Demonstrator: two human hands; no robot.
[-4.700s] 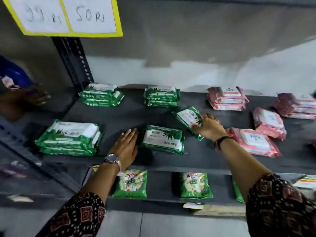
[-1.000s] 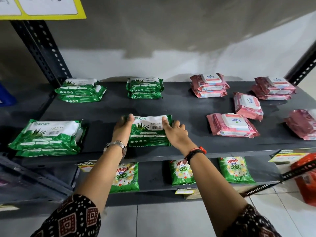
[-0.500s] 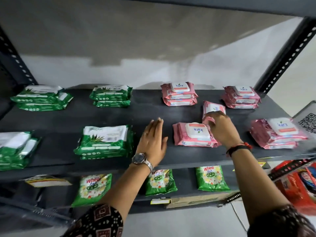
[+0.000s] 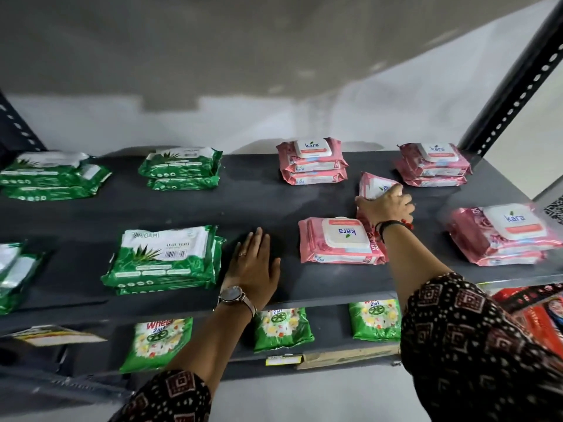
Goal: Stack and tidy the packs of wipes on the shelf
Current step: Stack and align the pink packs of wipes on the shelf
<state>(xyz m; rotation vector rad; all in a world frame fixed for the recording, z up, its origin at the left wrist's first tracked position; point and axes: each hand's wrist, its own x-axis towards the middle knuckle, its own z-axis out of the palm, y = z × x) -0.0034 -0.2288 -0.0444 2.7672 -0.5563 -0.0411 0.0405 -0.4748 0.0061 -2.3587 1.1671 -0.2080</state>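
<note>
Now right hand (image 4: 385, 207) gripping a tilted pink pack (image 4: 376, 186) at two o'clock on the shelf (image 4: 262, 202), left hand (image 4: 254, 266) flat, fingers spread, beside green stack (image 4: 164, 260) at nine o'clock.

Green packs (image 4: 164, 259) stacked left, pink packs (image 4: 340, 245) right, one pink pack (image 4: 374, 186) tilted up

Her right hand (image 4: 385, 205) grips a tilted pink Kara wipes pack (image 4: 376, 185) just behind a single flat pink pack (image 4: 339, 245) on the dark shelf (image 4: 259, 202), while her left hand (image 4: 254, 263) rests flat, fingers spread, beside a green Origami stack (image 4: 166, 258).
</note>
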